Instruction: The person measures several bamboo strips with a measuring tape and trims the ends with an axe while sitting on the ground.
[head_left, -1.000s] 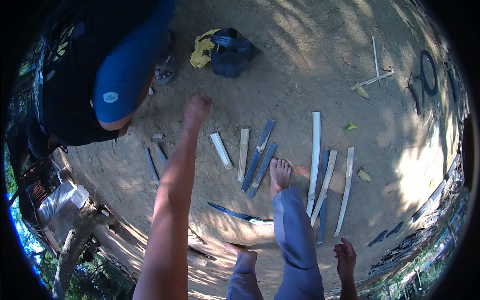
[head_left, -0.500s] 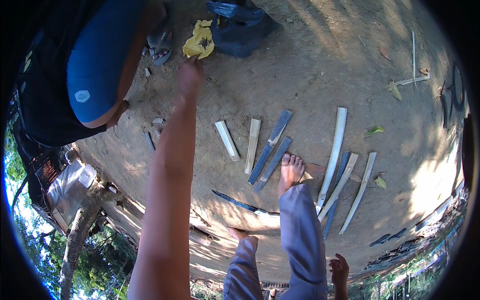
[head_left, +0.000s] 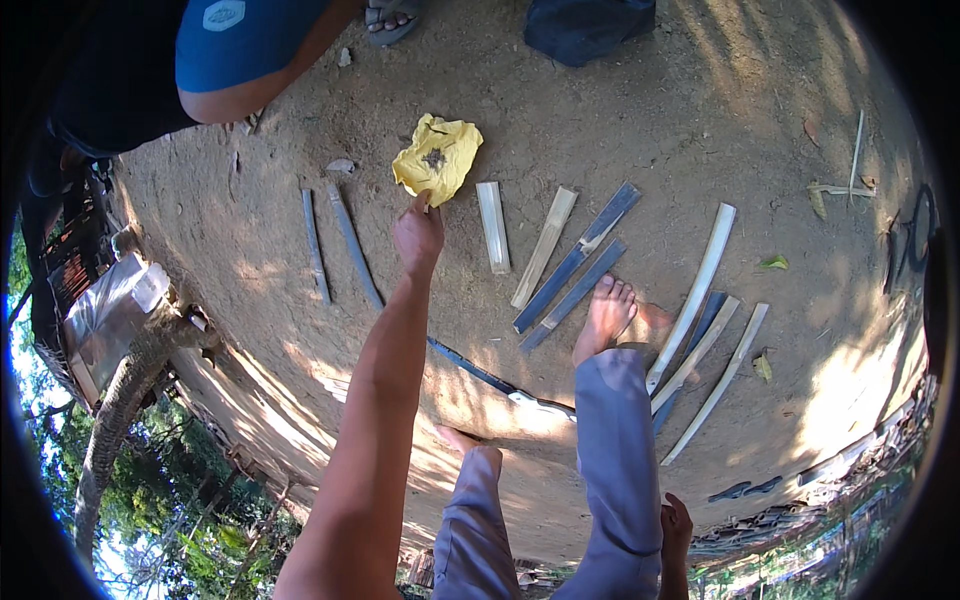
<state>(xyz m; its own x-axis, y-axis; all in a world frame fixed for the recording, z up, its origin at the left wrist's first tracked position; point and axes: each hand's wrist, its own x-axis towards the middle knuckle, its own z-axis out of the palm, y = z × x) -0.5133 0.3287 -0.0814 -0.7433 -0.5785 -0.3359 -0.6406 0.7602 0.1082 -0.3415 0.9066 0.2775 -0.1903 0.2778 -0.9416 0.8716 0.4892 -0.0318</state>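
My left hand reaches forward and pinches the near edge of a crumpled sheet of yellow paper. On the sheet lies a small heap of thin dark pieces, too small to name. Just right of this hand is a short pale wooden strip. My right hand hangs low beside my right trouser leg, its fingers loosely bent and partly hidden by the leg. Nothing shows in it.
Several pale and dark strips lie around my bare right foot. A long dark blade with a light handle rests before my legs. Another person's knee is at upper left, a black bag at the top.
My left hand has drawn the yellow paper nearer and to the right, away from the black bag and the other person. The view has shifted, uncovering two dark strips at left.
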